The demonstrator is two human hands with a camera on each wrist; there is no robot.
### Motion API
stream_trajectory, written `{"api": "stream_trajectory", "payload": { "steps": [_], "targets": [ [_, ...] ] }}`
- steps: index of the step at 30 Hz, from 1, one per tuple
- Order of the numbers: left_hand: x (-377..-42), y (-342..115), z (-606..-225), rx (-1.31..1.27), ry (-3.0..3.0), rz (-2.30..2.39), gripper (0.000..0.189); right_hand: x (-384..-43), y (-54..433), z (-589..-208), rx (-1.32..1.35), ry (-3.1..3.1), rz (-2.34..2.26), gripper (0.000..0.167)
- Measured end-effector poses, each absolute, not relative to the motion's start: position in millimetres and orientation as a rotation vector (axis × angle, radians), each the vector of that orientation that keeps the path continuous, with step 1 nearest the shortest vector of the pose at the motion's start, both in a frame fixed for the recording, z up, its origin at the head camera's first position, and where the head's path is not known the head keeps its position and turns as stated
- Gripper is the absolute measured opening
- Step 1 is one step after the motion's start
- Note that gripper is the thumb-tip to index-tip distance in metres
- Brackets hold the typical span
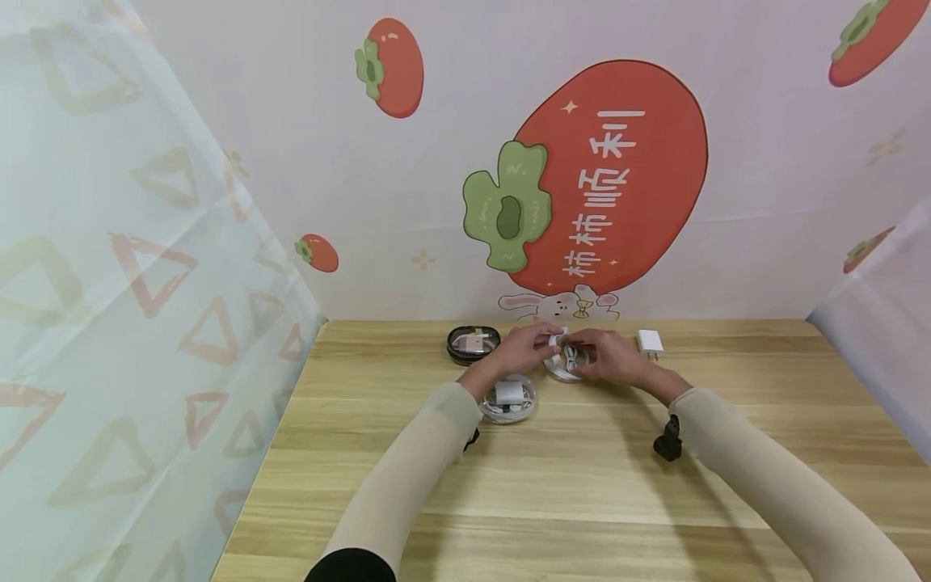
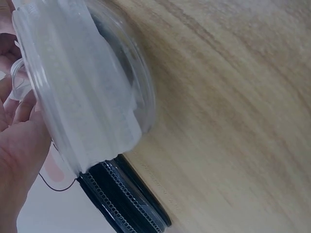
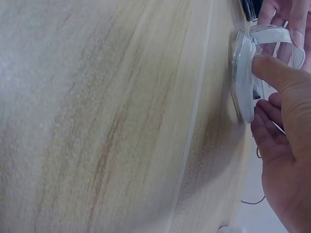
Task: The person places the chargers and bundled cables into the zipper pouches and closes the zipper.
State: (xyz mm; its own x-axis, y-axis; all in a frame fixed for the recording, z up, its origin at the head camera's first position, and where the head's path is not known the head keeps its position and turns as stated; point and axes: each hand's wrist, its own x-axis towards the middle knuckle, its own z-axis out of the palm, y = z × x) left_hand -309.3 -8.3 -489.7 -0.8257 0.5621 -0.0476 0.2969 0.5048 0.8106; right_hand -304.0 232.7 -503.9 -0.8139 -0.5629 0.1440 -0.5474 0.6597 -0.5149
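Near the back of the table lies a round clear zip pouch with a white coiled cable in it. Its see-through lid with a white band stands raised in the right wrist view. My left hand holds the lid side with its fingertips. From the right, my right hand grips the pouch, its thumb on the white rim and its other fingers curled by the side. The hands partly hide the pouch. In the left wrist view, another round clear pouch covers much of the left fingers.
That second clear pouch, holding a white charger and cable, sits in front of the left hand. A black-edged pouch lies at the back left. A white charger plug rests behind the right hand. A patterned cloth wall borders the table.
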Motion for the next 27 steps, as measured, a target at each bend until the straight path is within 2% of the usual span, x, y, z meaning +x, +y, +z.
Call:
{"api": "stream_trajectory", "payload": {
  "steps": [27],
  "targets": [
    [-309, -16, -501, 0.663, 2.443, 1.285, 0.043, -306, 231, -508, -0.889, 2.891, -0.836, 0.056]
  ]
}}
